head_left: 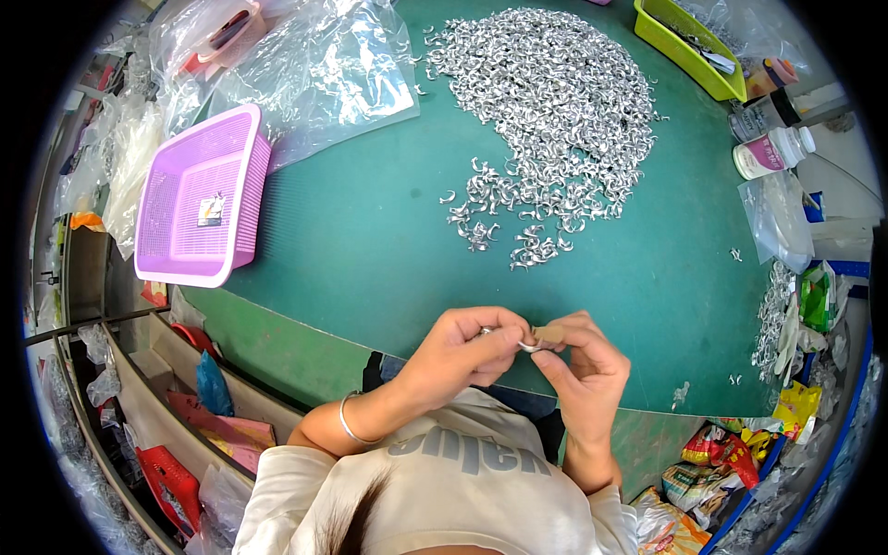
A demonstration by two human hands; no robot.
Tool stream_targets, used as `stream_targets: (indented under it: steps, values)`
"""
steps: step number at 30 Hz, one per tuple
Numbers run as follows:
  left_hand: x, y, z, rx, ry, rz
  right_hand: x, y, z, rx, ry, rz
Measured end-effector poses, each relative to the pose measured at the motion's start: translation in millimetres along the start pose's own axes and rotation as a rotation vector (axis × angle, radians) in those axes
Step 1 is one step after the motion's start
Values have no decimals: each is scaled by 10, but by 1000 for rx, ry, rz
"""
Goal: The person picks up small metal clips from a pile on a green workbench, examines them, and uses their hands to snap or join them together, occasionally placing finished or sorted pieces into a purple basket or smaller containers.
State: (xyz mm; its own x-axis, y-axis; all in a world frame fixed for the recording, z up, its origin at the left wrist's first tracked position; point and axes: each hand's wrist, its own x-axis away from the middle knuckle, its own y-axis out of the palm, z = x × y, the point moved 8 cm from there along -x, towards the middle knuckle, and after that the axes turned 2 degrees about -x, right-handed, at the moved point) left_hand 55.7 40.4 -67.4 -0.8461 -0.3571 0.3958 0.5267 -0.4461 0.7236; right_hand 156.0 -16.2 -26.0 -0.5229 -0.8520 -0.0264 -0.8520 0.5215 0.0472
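Close together at the table's near edge, my left hand (467, 350) and my right hand (590, 363) pinch a small curved silver metal piece (528, 348) between their fingertips. Another bit of silver metal (486, 330) shows at the curled fingers of my left hand. A tan wrap (549, 335) sits by the fingertips of my right hand. Beyond my hands, a large heap of the same shiny curved metal pieces (564, 102) covers the far middle of the green table (361, 250). A looser cluster of pieces (536, 248) trails from the heap toward me.
A purple plastic basket (242, 199) stands at the left edge, beside a clear plastic bag (356, 79). A lime-green tray (680, 51) with tools lies far right, near a white bottle (772, 154). More metal pieces (772, 319) lie along the right edge. An open drawer (176, 370) sits lower left.
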Motion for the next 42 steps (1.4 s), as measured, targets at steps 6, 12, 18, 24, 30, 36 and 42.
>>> stream_targets:
  steps: [6, 12, 18, 24, 30, 36, 42]
  values:
    - [-62, -50, -41, 329, -43, -130, -243, -146, 157, 502, -105, 148]
    - [-127, -235, -13, 176, 12, 110, -398, 138, 260, 1011, -331, 63]
    - [-88, -456, 62, -273, 113, 331, -360, -5, 217, 670, -175, 73]
    - [34, 18, 452, -995, 666, 231, -207, -35, 233, 246, 91, 68]
    - [-18, -97, 316, -553, 357, 206, -101, -1, 123, -18, 127, 49]
    - [-24, -69, 70, -26, 67, 48, -43, 32, 20, -94, 77, 44]
    - [12, -32, 91, -94, 98, 45, 3, 44, 5, -154, 66, 33]
